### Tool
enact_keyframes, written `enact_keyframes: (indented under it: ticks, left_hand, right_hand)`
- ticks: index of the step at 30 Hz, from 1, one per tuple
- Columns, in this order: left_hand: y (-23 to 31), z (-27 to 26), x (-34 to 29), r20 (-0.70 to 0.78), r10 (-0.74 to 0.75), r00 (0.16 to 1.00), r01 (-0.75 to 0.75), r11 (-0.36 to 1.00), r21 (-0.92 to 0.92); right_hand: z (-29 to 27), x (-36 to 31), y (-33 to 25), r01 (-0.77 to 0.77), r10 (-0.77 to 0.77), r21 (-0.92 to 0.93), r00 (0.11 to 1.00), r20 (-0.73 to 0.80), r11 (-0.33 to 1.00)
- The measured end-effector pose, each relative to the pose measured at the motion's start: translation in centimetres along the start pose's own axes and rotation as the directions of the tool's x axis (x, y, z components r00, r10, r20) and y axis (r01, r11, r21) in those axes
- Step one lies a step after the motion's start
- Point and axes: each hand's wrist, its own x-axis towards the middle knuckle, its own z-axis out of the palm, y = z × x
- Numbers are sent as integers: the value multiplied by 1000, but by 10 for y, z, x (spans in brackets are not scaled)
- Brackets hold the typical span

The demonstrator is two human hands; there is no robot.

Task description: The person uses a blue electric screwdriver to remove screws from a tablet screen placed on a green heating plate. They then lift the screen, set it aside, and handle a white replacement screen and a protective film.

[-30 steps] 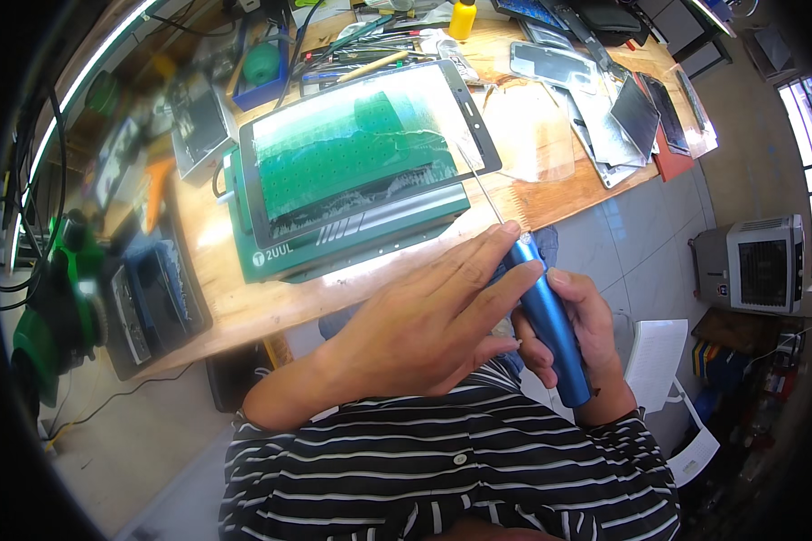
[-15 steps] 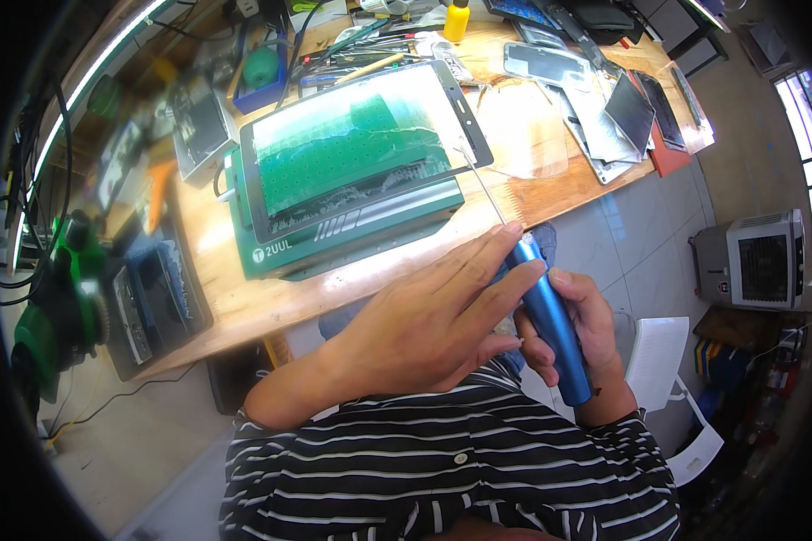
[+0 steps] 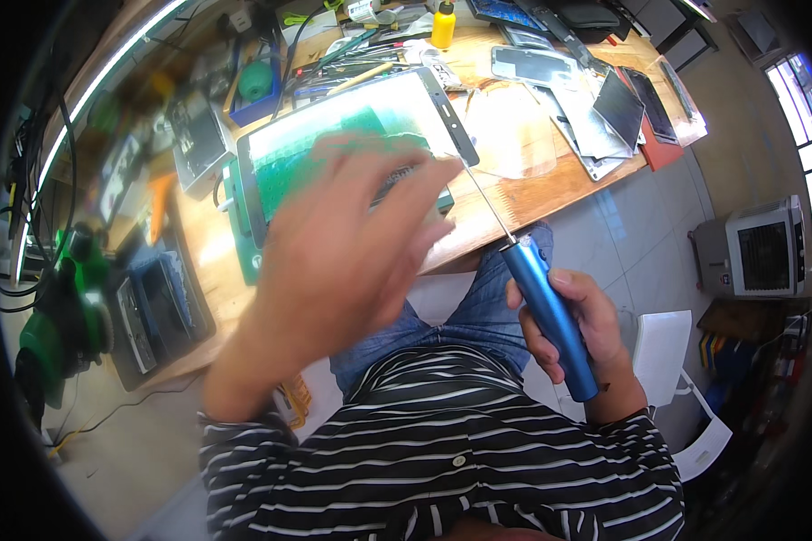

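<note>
My right hand (image 3: 597,317) is wrapped round the blue cylindrical handle of a handheld tool (image 3: 555,325). Its thin metal shaft slants up and left, the tip close to the edge of a black-framed glass panel (image 3: 451,117). That panel lies on a green flat-topped machine (image 3: 244,252), mostly covered by my left hand. Smeared by motion, my left hand (image 3: 329,243) hangs over the panel's near side, its fingers reaching toward the shaft's tip. Whether those fingers touch the tip or hold anything is too blurred to make out.
Phones and screen parts (image 3: 595,117) are piled at the bench's right end. Tweezers and other thin tools (image 3: 352,59) lie along the back, near a yellow bottle (image 3: 443,25). At left is a dark tray (image 3: 158,307) of parts beside a green device (image 3: 68,316).
My left hand has left the tool's handle and moved up and left over the panel. The right hand still grips the tool, its shaft pointing at the panel's edge.
</note>
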Motion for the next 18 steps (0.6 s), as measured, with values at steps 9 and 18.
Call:
enact_keyframes:
  ticks: [9,18]
  left_hand:
    - [-46,15,58,252,186,950,-194,981,7]
    - [1,-20,6,556,427,713,-413,897,-158]
  right_hand:
    - [-2,-13,-19,18,-18,-78,1000,1,997]
    - [-19,-11,-39,-218,372,-366,823,429,905]
